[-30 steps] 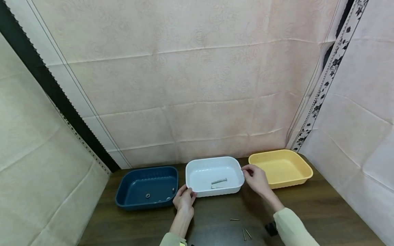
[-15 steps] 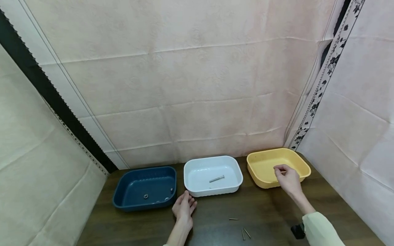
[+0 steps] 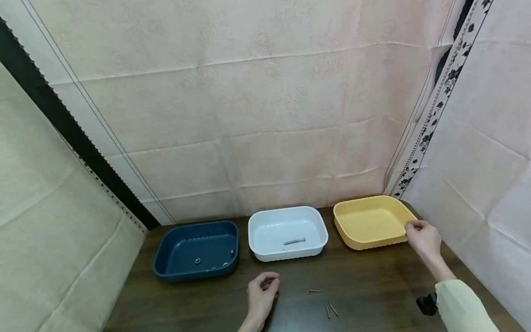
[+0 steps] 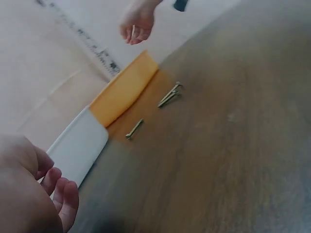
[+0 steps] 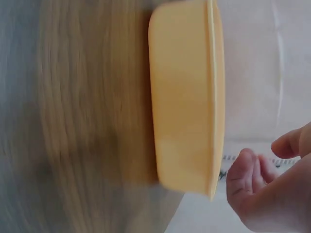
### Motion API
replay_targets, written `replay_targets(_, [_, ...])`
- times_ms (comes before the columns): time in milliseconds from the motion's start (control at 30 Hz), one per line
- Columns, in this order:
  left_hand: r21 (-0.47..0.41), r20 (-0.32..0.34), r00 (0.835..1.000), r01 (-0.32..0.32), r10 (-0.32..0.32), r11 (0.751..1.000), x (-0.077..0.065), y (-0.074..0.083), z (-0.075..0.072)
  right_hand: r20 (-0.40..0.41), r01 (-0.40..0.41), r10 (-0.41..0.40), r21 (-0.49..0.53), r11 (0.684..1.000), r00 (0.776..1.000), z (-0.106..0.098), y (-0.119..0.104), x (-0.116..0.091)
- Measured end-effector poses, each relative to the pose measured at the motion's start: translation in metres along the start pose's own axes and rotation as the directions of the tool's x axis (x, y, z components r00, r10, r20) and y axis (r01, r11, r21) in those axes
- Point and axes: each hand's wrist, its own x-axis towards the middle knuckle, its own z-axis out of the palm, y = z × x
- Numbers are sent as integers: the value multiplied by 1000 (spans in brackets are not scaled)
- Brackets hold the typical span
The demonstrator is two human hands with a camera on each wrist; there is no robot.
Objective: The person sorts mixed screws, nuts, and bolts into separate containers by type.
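My left hand [image 3: 262, 297] hangs over the table in front of the white tray [image 3: 288, 255], fingers loosely curled and nothing seen in them. In the left wrist view, the same hand [image 4: 36, 187] shows beside that tray's wall. My right hand [image 3: 424, 240] is at the right front corner of the yellow tray [image 3: 361, 244]. The right wrist view has this hand [image 5: 265, 189] with thumb and fingers apart, just off the tray's rim, holding nothing visible. A long bolt [image 3: 294, 241] lies inside the white tray. Three screws lie loose on the table, one [image 3: 315, 291] apart from the other two [image 3: 330, 310].
A dark blue tray [image 3: 195, 277] on the left contains a nut [image 3: 197, 261] and several other small pieces. The three trays stand in a row along the back of the wooden table [image 3: 186, 309]. Pale cloth [image 3: 249, 115] closes off the back and both sides.
My right hand has gone from the white tray's right edge, across the yellow tray, to its right corner. My left hand has left the white tray's front left corner, moving right and nearer me.
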Motion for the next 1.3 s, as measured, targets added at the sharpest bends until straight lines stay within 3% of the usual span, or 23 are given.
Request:
replay_targets(133, [153, 46, 984, -176, 171, 972, -2, -1, 9, 99, -153, 146, 63, 986, 984, -9, 14, 10])
replay_targets(233, [155, 110, 963, -263, 248, 952, -3, -4, 15, 150, -259, 237, 146, 955, 960, -12, 24, 18])
replay_targets(400, [137, 188, 929, -347, 320, 928, -4, -8, 23, 199, -374, 325, 310, 874, 925, -13, 37, 30])
replay_targets(633, [114, 240, 878, -448, 413, 887, -4, -7, 32, 201, -444, 397, 336, 831, 896, -10, 42, 41])
replay_targets(733, [103, 261, 864, -468, 430, 878, -3, -9, 36, 206, -471, 424, 336, 816, 882, -7, 41, 44])
replay_targets(967, [80, 278, 831, -520, 482, 850, 0, -14, 45, 227, -449, 390, 364, 816, 892, 0, 46, 51])
replay_targets(1033, [79, 284, 812, -551, 511, 831, 1, -16, 47, 229, -451, 391, 363, 816, 891, 1, 48, 52])
replay_targets(1200, [99, 289, 742, -652, 605, 752, 2, -20, 51, 227, -471, 414, 387, 792, 882, 3, 50, 54])
replay_targets(1300, [121, 306, 720, -678, 622, 725, 2, -21, 53, 213, -471, 421, 416, 778, 882, 3, 50, 56])
